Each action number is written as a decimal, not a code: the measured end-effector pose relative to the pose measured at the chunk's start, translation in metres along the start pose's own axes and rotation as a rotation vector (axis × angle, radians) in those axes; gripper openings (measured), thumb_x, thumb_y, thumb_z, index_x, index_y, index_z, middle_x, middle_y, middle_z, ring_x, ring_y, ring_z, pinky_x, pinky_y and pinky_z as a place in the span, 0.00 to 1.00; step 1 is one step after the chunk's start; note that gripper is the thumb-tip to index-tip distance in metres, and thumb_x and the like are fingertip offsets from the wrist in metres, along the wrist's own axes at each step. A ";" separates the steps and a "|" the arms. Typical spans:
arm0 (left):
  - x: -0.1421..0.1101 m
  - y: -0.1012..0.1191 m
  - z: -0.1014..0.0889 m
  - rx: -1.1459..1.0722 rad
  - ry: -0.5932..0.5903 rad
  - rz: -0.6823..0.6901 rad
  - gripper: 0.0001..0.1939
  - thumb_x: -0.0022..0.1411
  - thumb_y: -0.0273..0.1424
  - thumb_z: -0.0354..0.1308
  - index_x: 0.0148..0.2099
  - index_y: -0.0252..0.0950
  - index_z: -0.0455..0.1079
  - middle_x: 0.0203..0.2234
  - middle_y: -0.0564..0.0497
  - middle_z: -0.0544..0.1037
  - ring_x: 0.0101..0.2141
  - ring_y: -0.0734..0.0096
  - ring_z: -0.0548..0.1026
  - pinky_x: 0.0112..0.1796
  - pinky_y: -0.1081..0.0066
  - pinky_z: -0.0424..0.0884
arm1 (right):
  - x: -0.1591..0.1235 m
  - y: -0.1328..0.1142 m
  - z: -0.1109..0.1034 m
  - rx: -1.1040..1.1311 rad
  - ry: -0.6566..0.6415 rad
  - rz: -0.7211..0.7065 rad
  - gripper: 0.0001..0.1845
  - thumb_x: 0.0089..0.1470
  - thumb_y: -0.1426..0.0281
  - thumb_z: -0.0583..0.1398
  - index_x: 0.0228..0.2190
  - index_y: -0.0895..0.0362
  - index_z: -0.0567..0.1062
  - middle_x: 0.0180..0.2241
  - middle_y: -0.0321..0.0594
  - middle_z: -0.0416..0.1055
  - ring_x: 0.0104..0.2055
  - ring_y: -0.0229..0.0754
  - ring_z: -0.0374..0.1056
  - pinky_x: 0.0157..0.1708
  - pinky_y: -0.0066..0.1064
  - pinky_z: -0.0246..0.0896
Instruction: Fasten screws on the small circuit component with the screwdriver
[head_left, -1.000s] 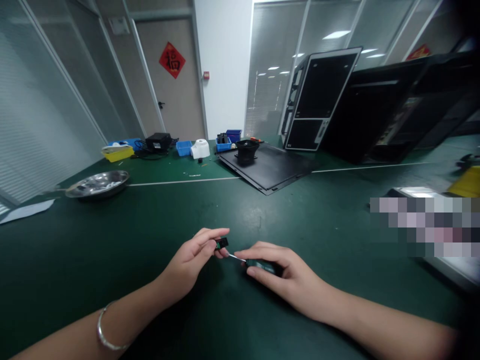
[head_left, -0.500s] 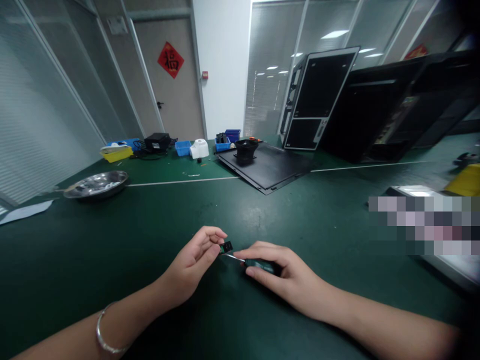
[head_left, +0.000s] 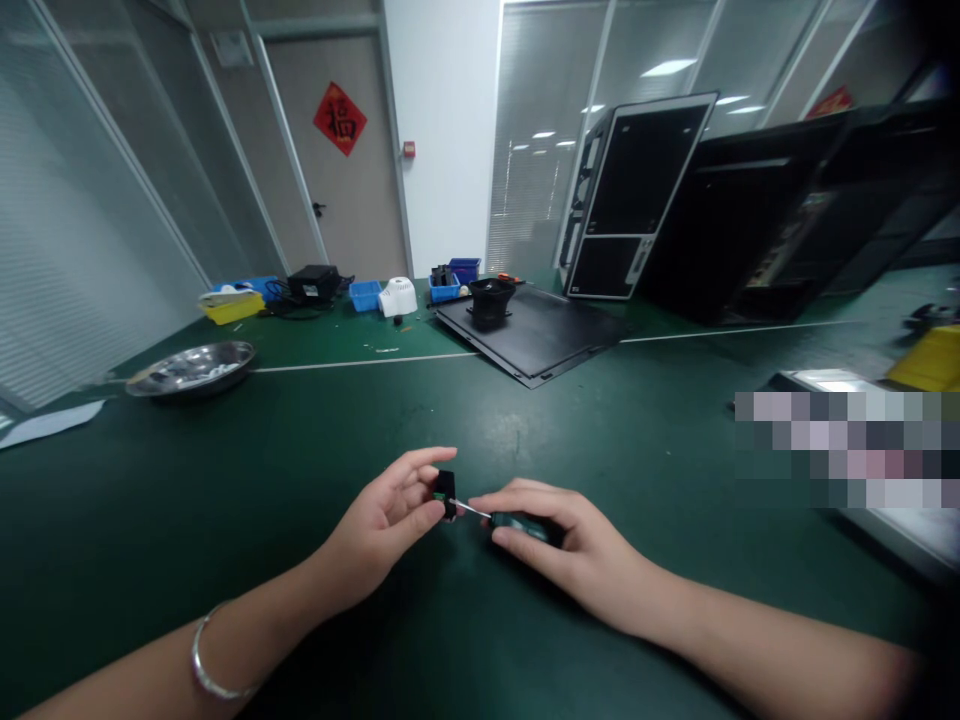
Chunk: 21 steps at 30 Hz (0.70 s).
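Black plastic component [head_left: 447, 492] pinched upright between thumb and bent fingertips of the left hand [head_left: 386, 518] above the green bench mat [head_left: 225, 560], touched by the steel shaft [head_left: 471, 508] of a screwdriver [head_left: 521, 526] held in the right hand's [head_left: 577, 548] curled fingers.

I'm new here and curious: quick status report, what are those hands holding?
Left hand pinching small black part. Right hand gripping small screwdriver, shaft tip at the part. Nothing between them.
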<state>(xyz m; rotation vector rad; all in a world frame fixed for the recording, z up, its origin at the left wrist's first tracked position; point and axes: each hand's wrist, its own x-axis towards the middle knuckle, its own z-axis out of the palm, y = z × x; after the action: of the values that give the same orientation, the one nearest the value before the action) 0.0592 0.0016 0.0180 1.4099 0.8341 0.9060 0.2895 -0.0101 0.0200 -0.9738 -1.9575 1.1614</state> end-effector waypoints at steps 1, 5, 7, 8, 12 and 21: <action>0.000 0.000 0.000 -0.019 -0.010 0.001 0.21 0.63 0.33 0.60 0.57 0.39 0.65 0.40 0.48 0.74 0.43 0.66 0.75 0.48 0.64 0.70 | 0.000 0.000 0.000 -0.003 0.003 0.006 0.15 0.61 0.64 0.59 0.49 0.49 0.77 0.42 0.40 0.75 0.42 0.40 0.70 0.43 0.33 0.65; 0.001 -0.003 -0.001 -0.048 0.003 -0.055 0.14 0.62 0.33 0.61 0.47 0.34 0.67 0.34 0.48 0.77 0.39 0.67 0.77 0.46 0.64 0.71 | 0.000 0.000 0.000 -0.011 0.008 0.014 0.16 0.61 0.64 0.59 0.49 0.50 0.77 0.41 0.40 0.75 0.41 0.40 0.70 0.43 0.34 0.65; 0.002 -0.004 -0.002 -0.049 0.028 -0.074 0.13 0.60 0.33 0.63 0.44 0.33 0.68 0.32 0.49 0.78 0.36 0.68 0.78 0.43 0.64 0.73 | 0.000 0.000 0.000 -0.003 0.009 0.011 0.15 0.61 0.64 0.59 0.48 0.50 0.77 0.41 0.40 0.75 0.41 0.41 0.70 0.43 0.34 0.65; 0.002 -0.005 -0.003 -0.045 0.036 -0.070 0.13 0.59 0.33 0.64 0.42 0.33 0.68 0.31 0.49 0.78 0.34 0.68 0.78 0.41 0.64 0.73 | 0.000 0.000 0.000 0.004 0.011 0.007 0.15 0.60 0.64 0.59 0.48 0.50 0.77 0.41 0.40 0.75 0.41 0.41 0.70 0.43 0.34 0.64; 0.004 -0.005 -0.004 -0.025 0.093 -0.036 0.12 0.57 0.32 0.66 0.40 0.33 0.69 0.28 0.51 0.77 0.30 0.71 0.77 0.38 0.66 0.74 | 0.000 0.002 -0.001 0.025 0.026 -0.003 0.15 0.60 0.63 0.59 0.48 0.49 0.77 0.41 0.40 0.75 0.41 0.41 0.70 0.43 0.34 0.65; 0.002 -0.005 -0.001 -0.032 0.109 -0.021 0.12 0.54 0.30 0.68 0.39 0.32 0.71 0.35 0.48 0.77 0.35 0.68 0.78 0.40 0.64 0.76 | 0.000 0.002 -0.001 -0.003 0.007 0.007 0.15 0.60 0.63 0.59 0.48 0.51 0.77 0.40 0.41 0.75 0.40 0.41 0.70 0.42 0.34 0.65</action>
<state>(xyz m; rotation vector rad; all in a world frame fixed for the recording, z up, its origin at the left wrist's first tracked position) 0.0599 0.0042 0.0134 1.3311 0.9104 0.9829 0.2902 -0.0091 0.0189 -0.9856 -1.9527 1.1573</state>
